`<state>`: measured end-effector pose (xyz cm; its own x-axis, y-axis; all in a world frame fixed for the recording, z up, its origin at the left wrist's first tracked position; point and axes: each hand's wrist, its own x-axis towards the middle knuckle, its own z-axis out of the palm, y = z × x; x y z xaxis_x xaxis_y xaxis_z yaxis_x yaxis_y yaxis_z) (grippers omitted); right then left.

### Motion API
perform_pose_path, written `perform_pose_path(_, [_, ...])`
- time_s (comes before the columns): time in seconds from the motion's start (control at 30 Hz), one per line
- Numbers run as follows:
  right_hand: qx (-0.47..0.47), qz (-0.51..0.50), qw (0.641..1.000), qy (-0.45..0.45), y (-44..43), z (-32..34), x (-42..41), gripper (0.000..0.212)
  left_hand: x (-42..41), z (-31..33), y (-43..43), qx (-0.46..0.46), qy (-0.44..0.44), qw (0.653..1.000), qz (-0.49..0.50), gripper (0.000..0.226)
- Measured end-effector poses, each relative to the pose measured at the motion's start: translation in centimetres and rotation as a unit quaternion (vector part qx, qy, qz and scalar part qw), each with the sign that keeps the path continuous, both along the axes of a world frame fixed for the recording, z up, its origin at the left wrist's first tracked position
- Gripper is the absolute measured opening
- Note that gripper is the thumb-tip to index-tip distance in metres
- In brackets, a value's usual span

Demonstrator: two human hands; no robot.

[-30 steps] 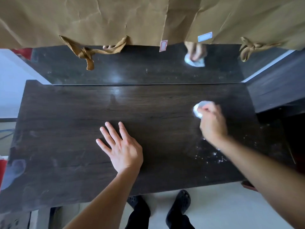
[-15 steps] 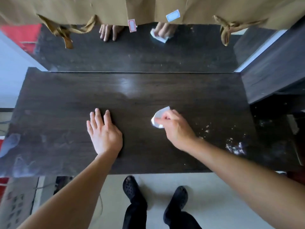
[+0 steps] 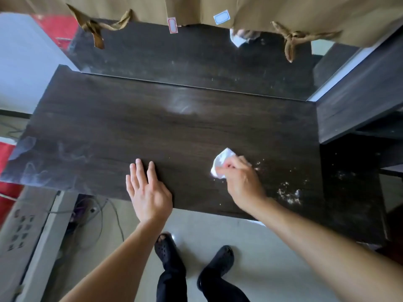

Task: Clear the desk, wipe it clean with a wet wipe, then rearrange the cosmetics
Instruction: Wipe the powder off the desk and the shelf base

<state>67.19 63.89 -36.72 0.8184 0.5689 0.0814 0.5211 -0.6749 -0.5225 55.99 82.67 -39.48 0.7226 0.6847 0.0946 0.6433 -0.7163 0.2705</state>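
Dark brown wood-grain desk top (image 3: 174, 136), seen from above, fills the middle of the view. A crumpled white wet wipe (image 3: 220, 162) is pressed onto it at about four o'clock from the desk's centre, grasped under the curled fingers of the right hand (image 3: 242, 182). The left hand (image 3: 148, 192) lies flat near the front edge at six o'clock, fingers straight and holding nothing.

A scatter of white crumbs or powder (image 3: 290, 195) lies just beyond the wipe at three to four o'clock, near the right front corner. Pale smear marks (image 3: 65, 155) show at nine o'clock.

The wiping step appears to be under way. It would likely go best with the left palm bracing the body. The wipe should gather the crumbs into one heap and lift them in a fold, not push them off the edge. Overlapping strokes with a fresh face of the wipe could then cover the smears on the left.

At twelve o'clock a mirror panel (image 3: 196, 59) stands behind the desk. Above it hang what look like brown paper bags with knotted ribbon handles (image 3: 283, 12). Their contents cannot be seen.
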Motion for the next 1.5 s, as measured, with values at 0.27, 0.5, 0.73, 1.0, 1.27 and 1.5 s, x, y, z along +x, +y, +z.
perform_pose_path(0.27, [-0.045,-0.108,0.993,-0.011,-3.6,-0.7,11.2,0.027,0.0,-0.4,0.1,0.005,0.006,1.000,-0.002,0.052])
perform_pose_path(0.5, [-0.014,0.223,0.973,0.058,-0.6,-0.5,-2.6,0.020,-0.3,-0.7,0.1,0.016,-0.011,1.000,-0.008,0.051])
perform_pose_path(0.73, [-0.027,0.102,0.993,0.046,-1.3,0.5,1.5,0.034,-0.4,-0.8,0.3,0.012,0.002,1.000,-0.004,0.050])
perform_pose_path(1.0, [-0.045,0.242,0.969,-0.026,-2.7,0.7,1.5,0.011,-0.2,-0.6,0.3,0.013,-0.008,1.000,-0.007,0.049])
perform_pose_path(1.27, [-0.142,-0.190,0.970,-0.045,-10.1,0.3,13.1,0.025,-0.4,-0.6,0.2,0.010,-0.012,1.000,-0.005,0.050])
perform_pose_path(1.5, [-0.046,0.133,0.989,0.054,-7.2,1.4,-1.8,0.025,-0.4,-0.6,0.1,0.012,-0.020,1.000,-0.007,0.049])
